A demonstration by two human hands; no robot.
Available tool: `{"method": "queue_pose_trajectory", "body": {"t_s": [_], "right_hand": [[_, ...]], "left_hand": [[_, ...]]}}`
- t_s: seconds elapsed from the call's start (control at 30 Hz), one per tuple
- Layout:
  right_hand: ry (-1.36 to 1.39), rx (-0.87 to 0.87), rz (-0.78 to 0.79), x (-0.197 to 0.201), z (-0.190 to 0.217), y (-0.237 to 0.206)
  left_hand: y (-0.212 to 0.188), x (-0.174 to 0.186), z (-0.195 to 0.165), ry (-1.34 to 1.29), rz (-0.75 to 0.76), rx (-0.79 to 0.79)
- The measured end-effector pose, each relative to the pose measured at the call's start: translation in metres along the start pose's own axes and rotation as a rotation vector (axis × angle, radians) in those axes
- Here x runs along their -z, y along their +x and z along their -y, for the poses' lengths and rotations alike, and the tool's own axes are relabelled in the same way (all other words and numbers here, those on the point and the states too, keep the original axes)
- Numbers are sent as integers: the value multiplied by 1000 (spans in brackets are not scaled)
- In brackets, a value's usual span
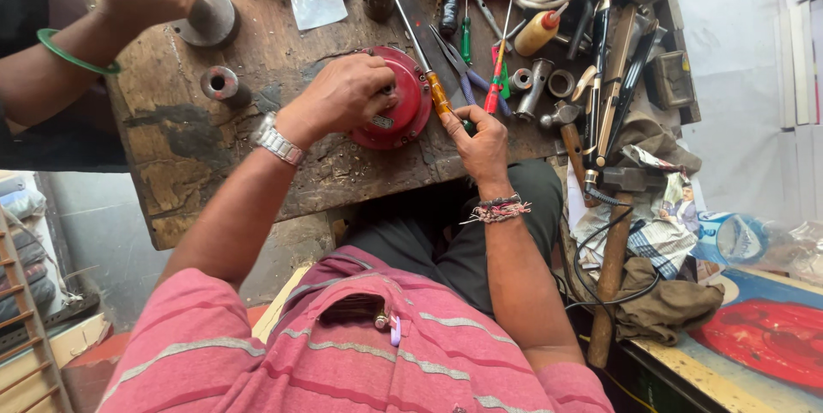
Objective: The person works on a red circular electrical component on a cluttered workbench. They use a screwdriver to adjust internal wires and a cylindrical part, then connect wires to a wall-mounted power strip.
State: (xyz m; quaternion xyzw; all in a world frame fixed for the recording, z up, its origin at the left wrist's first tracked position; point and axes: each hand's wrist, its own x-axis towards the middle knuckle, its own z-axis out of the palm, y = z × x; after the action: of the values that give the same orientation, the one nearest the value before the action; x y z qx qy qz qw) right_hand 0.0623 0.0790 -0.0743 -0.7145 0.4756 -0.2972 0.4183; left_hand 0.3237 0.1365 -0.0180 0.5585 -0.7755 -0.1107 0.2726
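Firmly brace red round housing (403, 113) under left hand (343, 96); right hand (480, 143) clamped on screwdriver (426, 66); tip slippage may gouge housing.

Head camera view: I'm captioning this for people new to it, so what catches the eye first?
The round red part at mid-bench, steadied by the left hand while the right hand holds an orange-handled screwdriver against its edge. Next, the clutter of tools along the worn wooden bench: a hammer at right and a yellow squeeze bottle at the back.

Left hand (343, 97) on red round housing (403, 108), right hand (480, 143) gripping screwdriver (426, 60).
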Motion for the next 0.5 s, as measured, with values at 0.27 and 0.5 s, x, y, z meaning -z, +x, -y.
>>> {"method": "queue_pose_trajectory", "body": {"t_s": [0.27, 0.5], "right_hand": [[4, 25, -7, 0, -4, 0], [-40, 51, -18, -2, -6, 1]], "left_hand": [[-3, 12, -1, 170, 119, 31], [4, 9, -5, 419, 156, 141]]}}
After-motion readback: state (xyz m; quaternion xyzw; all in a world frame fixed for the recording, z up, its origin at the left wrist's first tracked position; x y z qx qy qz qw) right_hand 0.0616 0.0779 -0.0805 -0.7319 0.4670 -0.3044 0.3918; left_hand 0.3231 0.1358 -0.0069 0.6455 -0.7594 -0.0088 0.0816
